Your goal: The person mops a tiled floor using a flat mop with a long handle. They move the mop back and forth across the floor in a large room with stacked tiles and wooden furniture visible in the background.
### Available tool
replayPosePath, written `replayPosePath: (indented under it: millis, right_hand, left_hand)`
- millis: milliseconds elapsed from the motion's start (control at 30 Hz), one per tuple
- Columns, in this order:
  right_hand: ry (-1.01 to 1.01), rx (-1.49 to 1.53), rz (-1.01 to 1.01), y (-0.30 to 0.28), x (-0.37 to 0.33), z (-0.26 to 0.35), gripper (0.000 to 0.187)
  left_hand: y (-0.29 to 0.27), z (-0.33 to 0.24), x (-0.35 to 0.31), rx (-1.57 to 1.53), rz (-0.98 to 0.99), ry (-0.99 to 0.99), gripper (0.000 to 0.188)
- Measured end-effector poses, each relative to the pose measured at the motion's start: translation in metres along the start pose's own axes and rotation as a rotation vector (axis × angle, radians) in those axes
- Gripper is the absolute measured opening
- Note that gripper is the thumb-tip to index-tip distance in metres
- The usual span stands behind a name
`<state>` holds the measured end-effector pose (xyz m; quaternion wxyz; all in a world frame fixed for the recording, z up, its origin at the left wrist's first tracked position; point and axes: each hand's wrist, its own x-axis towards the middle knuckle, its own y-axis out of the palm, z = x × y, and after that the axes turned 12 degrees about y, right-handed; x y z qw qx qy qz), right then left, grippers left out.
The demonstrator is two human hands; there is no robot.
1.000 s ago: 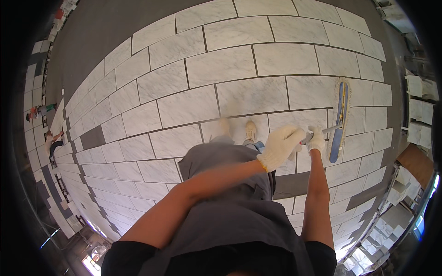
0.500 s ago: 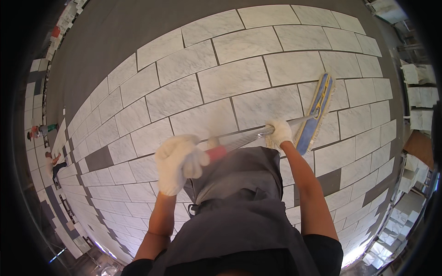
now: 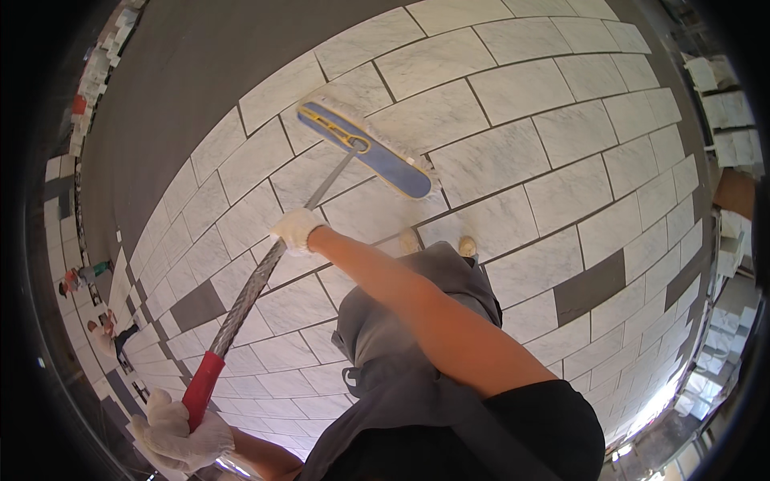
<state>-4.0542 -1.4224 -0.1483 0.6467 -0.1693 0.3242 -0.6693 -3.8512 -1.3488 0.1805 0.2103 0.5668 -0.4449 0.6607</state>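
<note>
A flat dust mop (image 3: 393,167) with a blue back, a yellow frame and a pale fringe lies on the white tiles ahead of me. Its long handle slants down to my lower left, silver along the shaft and red at the grip. My right hand (image 3: 297,230), in a white work glove, reaches across my body and is wrapped round the middle of the shaft. At the lower left, my left hand (image 3: 180,433), gloved the same way, holds the red grip (image 3: 203,386) near its end.
White marble-look tiles (image 3: 504,156) with dark joints cover the floor, a few dark grey ones (image 3: 589,287) among them. Plain dark floor (image 3: 192,64) borders them at upper left. Two people (image 3: 112,333) are at the far left. Stacked pale boxes (image 3: 731,148) line the right edge.
The mop head has swept from the right across to the front left and turned. My right hand has crossed to the left with the shaft; my left hand has dropped to the lower left.
</note>
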Motion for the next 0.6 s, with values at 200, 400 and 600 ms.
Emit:
replayPosePath:
  millis: [200, 400, 600]
  right_hand:
    - [0.038, 0.023, -0.111, 0.013, -0.042, 0.013, 0.024]
    - [0.317, 0.283, -0.491, 0.009, -0.203, -0.091, 0.006]
    - [0.928, 0.129, -0.696, 0.007, -0.400, -0.235, 0.021]
  left_hand:
    - [-0.015, 0.009, 0.026, 0.157, -0.157, -0.379, 0.049]
    - [0.047, -0.032, -0.023, -0.423, 0.035, -0.435, 0.047]
    - [0.135, -0.198, -0.120, -1.387, 0.663, -1.070, 0.031]
